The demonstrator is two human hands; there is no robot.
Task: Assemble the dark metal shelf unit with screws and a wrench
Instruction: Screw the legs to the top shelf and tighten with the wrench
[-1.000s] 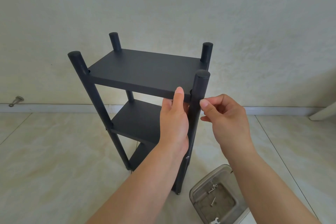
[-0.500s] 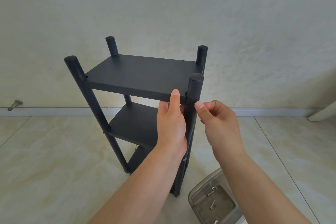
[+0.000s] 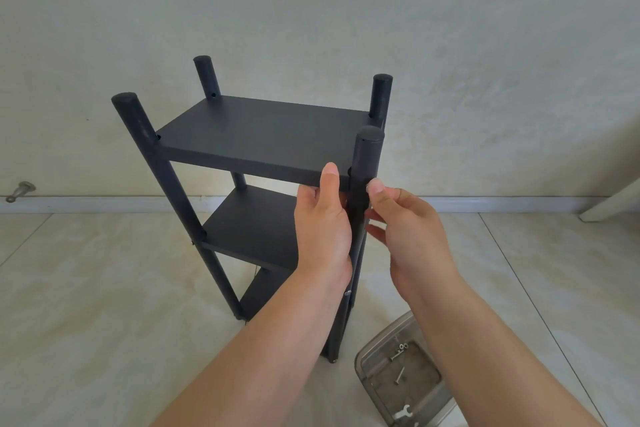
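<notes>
The dark metal shelf unit (image 3: 263, 135) stands upright on the tiled floor, with three shelves between four round posts. My left hand (image 3: 323, 225) grips the front edge of the top shelf, thumb on top, right beside the front right post (image 3: 369, 152). My right hand (image 3: 405, 229) pinches something small against the outer side of that post at shelf height. It seems to be a screw, but my fingertips hide it. A small wrench (image 3: 403, 412) lies in the tray at the lower right.
A clear plastic tray (image 3: 363, 362) with a few loose screws (image 3: 398, 350) sits on the floor just right of the shelf's foot. A door stop (image 3: 20, 191) sticks out of the wall at left. A white furniture leg (image 3: 609, 204) stands at the right.
My right hand's fingers have shifted on the post and the lower fingers have spread out. My left hand keeps its grip on the shelf edge. The view has shifted slightly.
</notes>
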